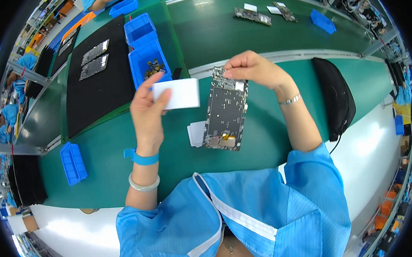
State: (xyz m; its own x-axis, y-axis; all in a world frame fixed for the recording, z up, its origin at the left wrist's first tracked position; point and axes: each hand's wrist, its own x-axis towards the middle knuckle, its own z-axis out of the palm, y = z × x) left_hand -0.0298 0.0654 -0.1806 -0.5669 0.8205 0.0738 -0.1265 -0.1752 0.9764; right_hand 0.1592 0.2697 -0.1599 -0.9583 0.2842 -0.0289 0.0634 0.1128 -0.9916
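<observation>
My left hand (pixel 146 108) pinches a blank white card (pixel 181 93) between thumb and fingers, above the green bench. In my right hand (pixel 254 70) is a long black circuit board (pixel 226 109), gripped by its far end and tilted over the bench. Small silver parts and a bit of gold-coloured film show on the board's near end. More white cards (pixel 197 133) lie on the bench, partly behind the board. The card and the board are apart, side by side.
Blue bins (pixel 140 29) stand at the far left, one (pixel 147 61) holding small brownish parts. Two boards (pixel 94 67) lie on a black mat (pixel 115 86). Farther off are boards (pixel 252 16) with white cards and a blue tray (pixel 322 21). A black pouch (pixel 334 96) sits right; an empty blue tray (pixel 73 163), left.
</observation>
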